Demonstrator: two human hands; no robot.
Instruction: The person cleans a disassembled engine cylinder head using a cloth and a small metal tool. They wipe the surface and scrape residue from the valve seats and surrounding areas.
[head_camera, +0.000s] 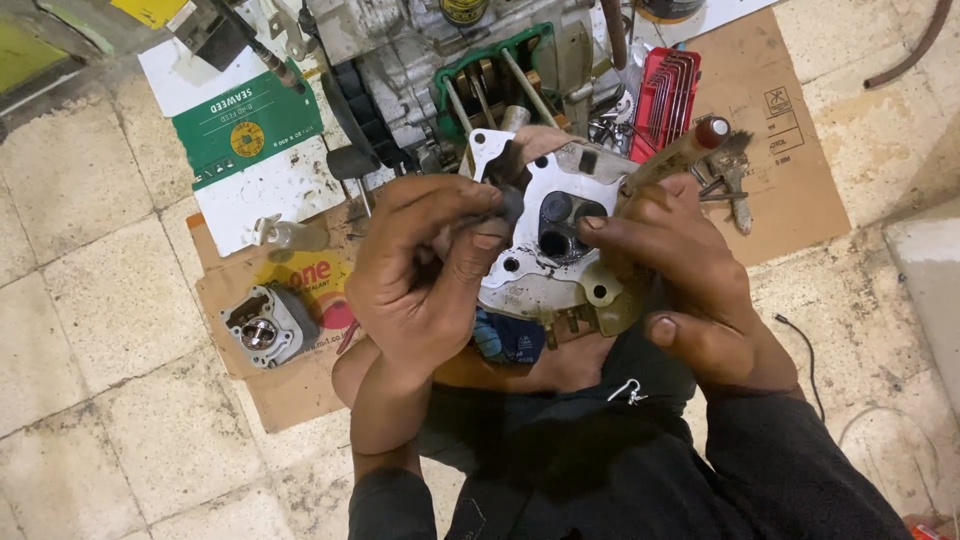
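Mid-job on the cylinder head (545, 265): it sits propped in the lap, dead centre of view, valve ports facing up. Left hand (425, 265) pinches a small dark piece (508, 190) at the head's ten o'clock, grip narrow and closed on it. Right hand (690, 280) steadies the head at three o'clock, a wooden-handled tool (675, 150) tucked in its grip. Looks like fitting work; next move likely needs careful seating while the head stays steady. Cylinder block (265, 325) rests on floor cardboard at nine o'clock

Both hands are raised in front of the chest, against the cylinder head (548, 262). The left hand (420, 265) curls at its left edge, thumb and fingertips pinched together (grimy). The right hand (685, 280) clasps its right side, index finger stretched over its face.
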